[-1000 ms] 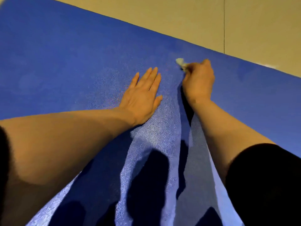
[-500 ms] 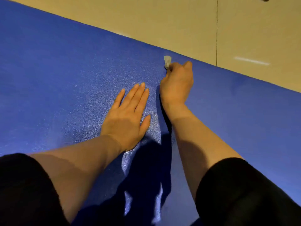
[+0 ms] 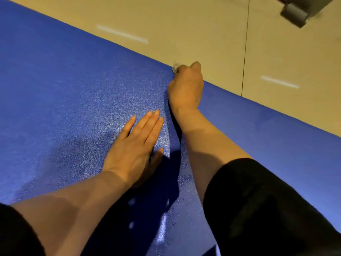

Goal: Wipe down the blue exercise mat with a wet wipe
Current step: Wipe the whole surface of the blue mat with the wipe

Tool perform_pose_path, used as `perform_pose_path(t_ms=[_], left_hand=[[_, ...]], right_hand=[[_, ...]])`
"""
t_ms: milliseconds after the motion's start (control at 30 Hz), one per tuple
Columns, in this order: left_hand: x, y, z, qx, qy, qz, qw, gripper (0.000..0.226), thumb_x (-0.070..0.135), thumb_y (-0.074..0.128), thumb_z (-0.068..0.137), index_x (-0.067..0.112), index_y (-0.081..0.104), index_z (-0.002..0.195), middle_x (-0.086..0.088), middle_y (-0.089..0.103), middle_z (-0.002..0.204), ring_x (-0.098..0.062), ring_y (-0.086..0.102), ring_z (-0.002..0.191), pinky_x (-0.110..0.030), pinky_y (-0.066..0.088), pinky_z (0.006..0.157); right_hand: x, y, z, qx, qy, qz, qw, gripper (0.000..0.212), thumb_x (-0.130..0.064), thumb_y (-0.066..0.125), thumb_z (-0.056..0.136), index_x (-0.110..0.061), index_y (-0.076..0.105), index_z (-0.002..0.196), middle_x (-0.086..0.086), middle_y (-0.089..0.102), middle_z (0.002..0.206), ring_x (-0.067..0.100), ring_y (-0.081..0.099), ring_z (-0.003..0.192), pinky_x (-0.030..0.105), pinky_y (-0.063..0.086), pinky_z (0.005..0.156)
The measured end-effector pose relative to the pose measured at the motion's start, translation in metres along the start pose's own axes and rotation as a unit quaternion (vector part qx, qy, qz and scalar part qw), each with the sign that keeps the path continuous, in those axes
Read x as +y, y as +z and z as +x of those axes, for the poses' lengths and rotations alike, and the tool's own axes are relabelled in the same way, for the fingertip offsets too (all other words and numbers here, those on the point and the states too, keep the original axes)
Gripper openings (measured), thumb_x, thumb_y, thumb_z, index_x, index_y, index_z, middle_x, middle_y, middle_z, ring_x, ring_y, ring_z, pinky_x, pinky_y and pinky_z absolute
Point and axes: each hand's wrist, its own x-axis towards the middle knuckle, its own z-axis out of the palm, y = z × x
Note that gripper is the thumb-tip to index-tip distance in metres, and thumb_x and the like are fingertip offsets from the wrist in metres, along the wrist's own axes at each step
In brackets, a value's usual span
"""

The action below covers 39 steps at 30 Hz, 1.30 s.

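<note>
Presently the blue exercise mat (image 3: 64,85) lies flat on the tan tiled floor (image 3: 203,30). The right hand (image 3: 186,87) is at the mat's far edge, fingers curled round a bunched wet wipe (image 3: 175,66) (only a pale scrap shows). The left hand (image 3: 136,145) rests flat, fingers straight, just beside the right forearm, bracing. Judgement: the wipe is limp and damp, best kept wadded in the fist; the mat looks soft, pebbled and grippy, needing a pinning palm, not lifting.

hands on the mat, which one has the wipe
The right hand, fisted around the wipe at the mat's far edge; the left hand lies flat, holding nothing.
</note>
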Motion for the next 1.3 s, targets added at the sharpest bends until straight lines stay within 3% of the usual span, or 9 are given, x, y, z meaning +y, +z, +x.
perform_pose_path(t_ms=[267,400,533,667,833,967,1067,1200,1300], left_hand=[[0.001,-0.002,-0.001,-0.004,0.002,-0.005,1.000,0.068,0.046,0.023,0.097,0.009,0.019,0.154,-0.006,0.016,0.161,-0.018,0.012,0.148,-0.042,0.009,0.120],[0.001,-0.001,0.000,-0.004,-0.001,-0.003,1.000,0.068,0.046,0.022,0.096,0.009,0.017,0.154,-0.006,0.014,0.161,-0.018,0.012,0.148,-0.043,0.011,0.120],[0.000,0.001,-0.001,-0.007,-0.006,0.008,1.000,0.068,0.046,0.021,0.096,0.008,0.019,0.153,-0.007,0.016,0.161,-0.018,0.014,0.148,-0.043,0.012,0.119],[0.004,-0.001,-0.002,-0.008,-0.008,0.000,1.000,0.068,0.048,0.021,0.097,0.011,0.018,0.154,-0.005,0.015,0.161,-0.016,0.013,0.148,-0.042,0.010,0.120],[0.002,-0.001,0.000,-0.006,-0.010,0.008,1.000,0.068,0.049,0.018,0.098,0.012,0.016,0.155,-0.005,0.015,0.161,-0.016,0.012,0.148,-0.042,0.011,0.120],[0.005,0.000,-0.004,0.001,-0.011,0.000,1.000,0.068,0.047,0.022,0.098,0.010,0.017,0.154,-0.006,0.016,0.161,-0.018,0.013,0.149,-0.043,0.012,0.120],[0.006,-0.002,-0.004,0.001,-0.008,-0.009,1.000,0.068,0.047,0.024,0.097,0.010,0.018,0.154,-0.006,0.016,0.161,-0.018,0.013,0.149,-0.043,0.011,0.121],[0.004,-0.003,-0.001,0.002,-0.002,-0.006,1.000,0.068,0.049,0.021,0.098,0.011,0.017,0.155,-0.005,0.014,0.161,-0.017,0.011,0.149,-0.042,0.010,0.121],[0.004,-0.001,-0.002,0.008,-0.005,0.004,1.000,0.068,0.047,0.024,0.098,0.009,0.019,0.154,-0.007,0.017,0.161,-0.019,0.014,0.149,-0.044,0.013,0.121]], right_hand=[[0.079,-0.046,-0.011,0.054,0.109,-0.063,0.991,0.018,-0.001,0.043,0.091,0.004,0.060,0.088,0.015,0.045,0.103,0.026,0.040,0.073,0.031,0.023,0.058],[0.066,-0.044,-0.011,0.077,0.177,-0.037,0.981,0.024,-0.001,0.041,0.093,0.002,0.065,0.100,0.016,0.050,0.113,0.030,0.051,0.084,0.026,0.023,0.061],[0.016,-0.019,-0.017,-0.002,0.075,0.013,0.997,0.029,-0.006,0.043,0.097,-0.002,0.063,0.117,0.015,0.050,0.119,0.032,0.054,0.096,0.025,0.025,0.064],[0.043,-0.036,-0.023,-0.026,0.015,-0.052,0.998,0.023,-0.006,0.045,0.094,0.000,0.066,0.102,0.018,0.051,0.111,0.034,0.052,0.087,0.029,0.023,0.063],[0.086,-0.061,-0.038,0.058,0.194,-0.063,0.977,0.029,-0.005,0.044,0.093,-0.011,0.048,0.065,0.011,0.044,0.095,0.022,0.037,0.071,0.028,0.014,0.046],[0.025,-0.021,-0.059,0.036,0.091,0.023,0.995,0.024,-0.009,0.046,0.099,-0.003,0.068,0.106,0.017,0.052,0.105,0.035,0.052,0.081,0.027,0.023,0.061],[0.027,-0.021,-0.072,-0.014,-0.010,-0.003,1.000,0.023,-0.005,0.049,0.096,-0.005,0.067,0.109,0.017,0.050,0.102,0.035,0.052,0.082,0.032,0.026,0.063],[0.085,-0.055,-0.072,0.064,0.155,-0.041,0.985,0.024,-0.008,0.043,0.095,-0.003,0.066,0.099,0.014,0.047,0.099,0.036,0.051,0.083,0.027,0.017,0.059],[0.057,-0.044,-0.077,0.057,0.231,-0.016,0.971,0.030,-0.010,0.042,0.098,-0.012,0.066,0.115,0.012,0.051,0.113,0.028,0.051,0.086,0.023,0.019,0.061]])
